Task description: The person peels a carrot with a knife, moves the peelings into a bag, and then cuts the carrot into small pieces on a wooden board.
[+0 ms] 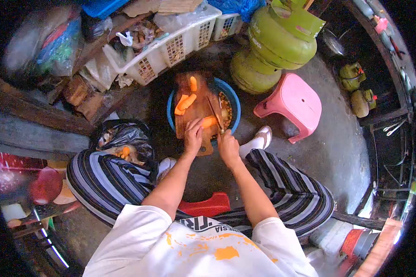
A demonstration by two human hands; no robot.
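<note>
A wooden cutting board (199, 105) lies across a blue basin (236, 99), its handle end toward me. Peeled carrot pieces (186, 103) rest on its left and far part. My left hand (193, 135) has its fingers closed on a carrot piece (209, 122) near the board's right edge. My right hand (228, 146) is wrapped round the handle of a knife (215, 111), whose blade points away from me and touches the right end of that carrot in this view. Small cut orange and pale bits (226, 108) show in the basin beside the board.
A pink plastic stool (295, 104) stands at right, with green gas cylinders (282, 41) behind the basin. White plastic baskets (171, 48) line the far left. A black plastic bag (127, 136) with orange scraps lies by my left knee. Under me is a red stool (208, 204).
</note>
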